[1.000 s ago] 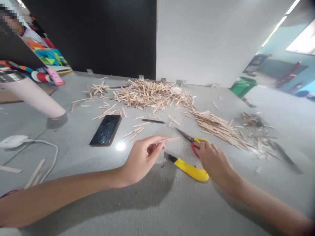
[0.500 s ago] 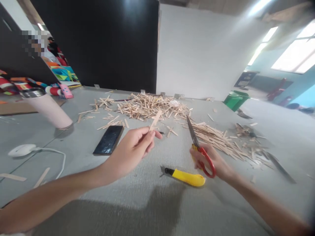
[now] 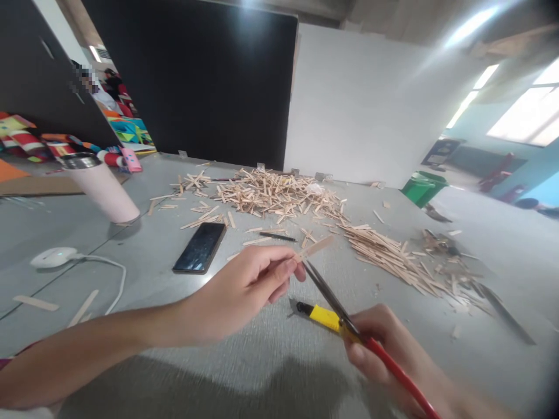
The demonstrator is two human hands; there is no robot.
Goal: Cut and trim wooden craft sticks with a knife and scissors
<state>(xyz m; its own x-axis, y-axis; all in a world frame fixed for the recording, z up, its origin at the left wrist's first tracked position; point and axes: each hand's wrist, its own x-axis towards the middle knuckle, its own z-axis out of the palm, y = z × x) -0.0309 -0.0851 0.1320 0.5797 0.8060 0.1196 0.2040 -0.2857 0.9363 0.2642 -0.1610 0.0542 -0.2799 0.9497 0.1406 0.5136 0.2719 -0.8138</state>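
Between thumb and fingers, my left hand (image 3: pixel 244 291) pinches a flat wooden craft stick (image 3: pixel 318 247) whose free end points to the right. My right hand (image 3: pixel 388 343) is closed around red-handled scissors (image 3: pixel 328 294). The tips of their blades reach the stick close to my left fingertips; whether they touch it I cannot tell. Below the blades, a yellow utility knife (image 3: pixel 322 316) lies on the table, partly hidden by the scissors and my right hand. A black pen-like stick (image 3: pixel 278 237) lies just beyond my left hand.
A loose heap of craft sticks (image 3: pixel 279 195) lies at the back, and a neater pile (image 3: pixel 384 250) to the right. Left of my hand are a phone (image 3: pixel 200 247), a pink bottle (image 3: pixel 102 189) and a white charger (image 3: pixel 55 257). A long blade (image 3: pixel 502 311) lies far right.
My right hand has brought the scissors down and left, up to the stick. My left hand has shifted slightly right, and the stick has tilted from upward to rightward.
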